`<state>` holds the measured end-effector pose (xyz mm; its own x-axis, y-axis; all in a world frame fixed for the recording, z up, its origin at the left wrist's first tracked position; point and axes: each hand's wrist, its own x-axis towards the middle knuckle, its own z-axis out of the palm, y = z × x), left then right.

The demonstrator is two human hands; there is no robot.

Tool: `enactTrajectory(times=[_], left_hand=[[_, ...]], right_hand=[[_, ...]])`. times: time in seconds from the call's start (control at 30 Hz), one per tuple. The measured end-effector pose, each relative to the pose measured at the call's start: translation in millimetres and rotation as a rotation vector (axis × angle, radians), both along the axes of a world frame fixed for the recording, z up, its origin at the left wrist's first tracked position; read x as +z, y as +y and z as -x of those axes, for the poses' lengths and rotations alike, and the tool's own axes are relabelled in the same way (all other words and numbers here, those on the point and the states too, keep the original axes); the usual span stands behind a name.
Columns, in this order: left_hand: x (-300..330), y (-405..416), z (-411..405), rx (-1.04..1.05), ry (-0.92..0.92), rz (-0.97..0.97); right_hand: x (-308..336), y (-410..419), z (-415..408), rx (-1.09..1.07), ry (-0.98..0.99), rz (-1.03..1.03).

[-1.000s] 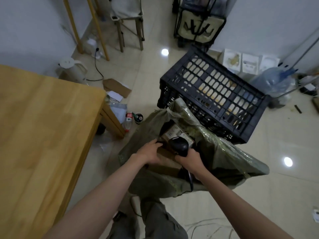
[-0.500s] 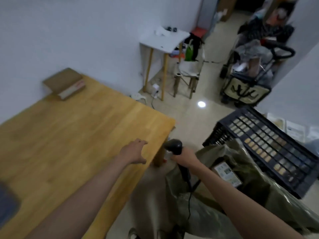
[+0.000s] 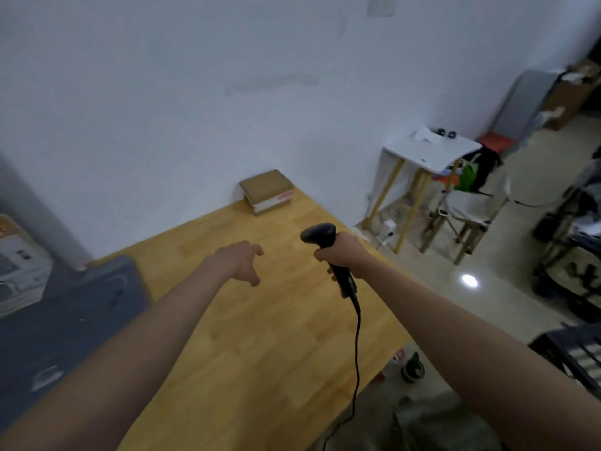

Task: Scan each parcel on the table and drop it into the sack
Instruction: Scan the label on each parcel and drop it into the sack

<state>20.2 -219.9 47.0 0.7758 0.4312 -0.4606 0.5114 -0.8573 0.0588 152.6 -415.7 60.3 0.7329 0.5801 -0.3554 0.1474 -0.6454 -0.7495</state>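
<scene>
One parcel left in sight, and we are reaching for it.

We see the table [image 3: 247, 336] bare of parcels but for one box [image 3: 267, 191] at its far edge, against the wall; the sack [image 3: 432, 424] lies on the floor at lower right, its contents not visible from here, so we judge that this box has yet to be scanned and dropped in. Both our arms stretch forward over the wood. Our left hand [image 3: 240, 262] hovers empty, fingers spread and loosely bent, well short of the box. Our right hand [image 3: 344, 255] is wrapped round the scanner [image 3: 320, 234] handle, head pointing left, cable hanging toward the sack.
</scene>
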Motion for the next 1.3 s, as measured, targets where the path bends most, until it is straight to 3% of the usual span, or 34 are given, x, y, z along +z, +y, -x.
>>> enactTrajectory(times=[0.33,0.53,0.77,1.0,1.3], left_hand=[[19,85,-38,0.179,-0.023,-0.009],[24,131,-100,0.27,-0.031,0.013],[21,194,-178,0.345,-0.025,0.045],[-13,261,-250,0.388,-0.025,0.06],[-107,295,-308,0.555,-0.051,0.249]], right_hand=[[27,114,-75,0.176,-0.053,-0.056],[24,179,-161,0.173,0.006,-0.115],[12,252,-255,0.196,-0.029,-0.044],[-31,324,-331,0.202,-0.153,0.007],[-134,368,-382,0.226,0.052,0.01]])
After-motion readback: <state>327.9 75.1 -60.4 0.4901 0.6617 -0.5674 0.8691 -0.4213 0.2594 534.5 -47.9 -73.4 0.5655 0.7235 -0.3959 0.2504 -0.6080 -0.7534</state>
